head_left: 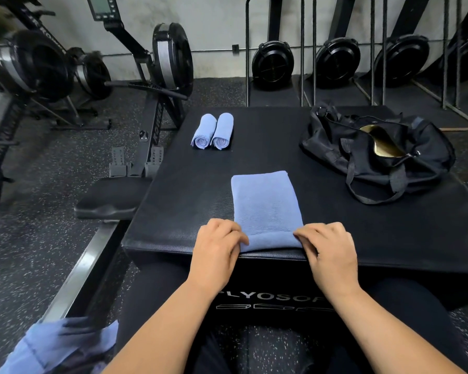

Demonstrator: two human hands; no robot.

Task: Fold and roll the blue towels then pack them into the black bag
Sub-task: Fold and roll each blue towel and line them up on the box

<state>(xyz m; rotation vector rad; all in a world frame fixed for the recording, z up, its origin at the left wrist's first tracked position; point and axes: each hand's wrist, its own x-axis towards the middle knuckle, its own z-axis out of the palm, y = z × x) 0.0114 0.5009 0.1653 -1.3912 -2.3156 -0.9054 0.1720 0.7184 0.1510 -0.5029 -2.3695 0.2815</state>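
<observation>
A blue towel (pixel 265 203) lies folded into a long strip on the black padded box (pixel 362 233), its near end curled into the start of a roll at the box's front edge. My left hand (pixel 218 245) grips the left end of that roll and my right hand (pixel 328 247) grips the right end, fingers curled over the cloth. Two rolled blue towels (pixel 213 131) lie side by side at the far left of the box. The black bag (pixel 384 155) sits at the far right, unzipped, showing a gold lining.
More loose blue towels (pixel 57 346) lie in a heap at the lower left by a rowing machine rail (pixel 73 279). Rowing machines (pixel 170 58) stand on the speckled floor to the left and along the back wall. My legs are under the box's front.
</observation>
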